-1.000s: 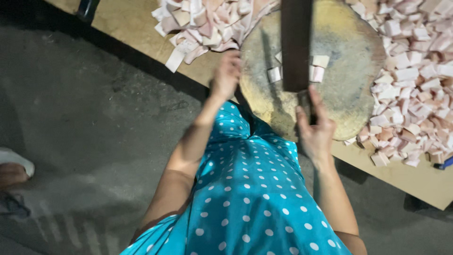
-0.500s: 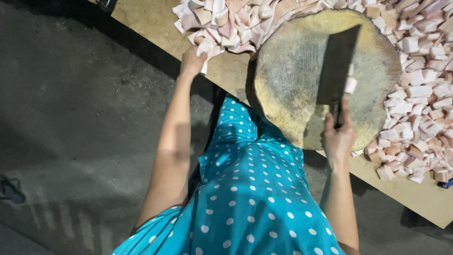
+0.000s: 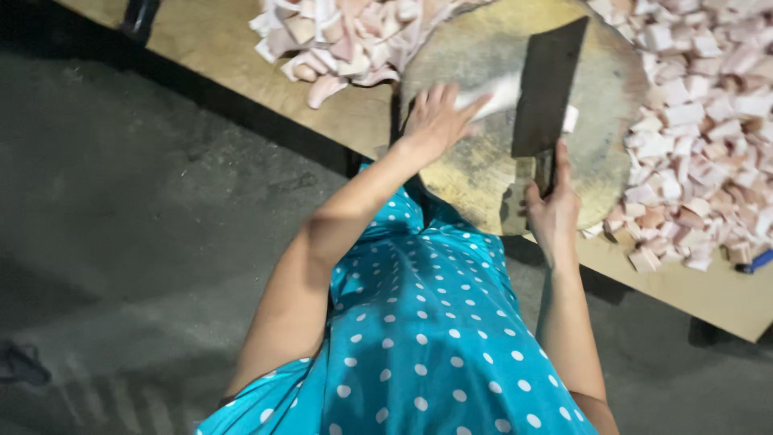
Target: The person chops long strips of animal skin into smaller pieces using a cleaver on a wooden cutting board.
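Below the desk (image 3: 266, 97) a dark grey floor (image 3: 121, 242) fills the left of the view, and the wooden desk runs slantwise from the top left to the right edge. The person's blue dress with white dots (image 3: 419, 338) takes up the lower middle. On the desk, at its near edge, sits a round wooden chopping block (image 3: 483, 173), worn and stained. To the right of the block lies a wide heap of small cut pieces of pale pink and white meat (image 3: 692, 137), touching the block's rim. At the upper left of the block lies a smaller heap of larger uncut strips (image 3: 338, 40). A broad dark cleaver (image 3: 547, 89) stands over the middle of the block, blade pointing away from the person. The right hand (image 3: 551, 209) is closed around the cleaver's handle at the near side of the block, fingers wrapped tight. The left hand (image 3: 435, 121) lies on the left part of the block, its fingers (image 3: 467, 109) spread flat and pressing on a pale strip of meat (image 3: 495, 93), which lies just beside the cleaver's blade. A small blue thing (image 3: 754, 262) lies on the desk at the far right, too small to tell what it is.
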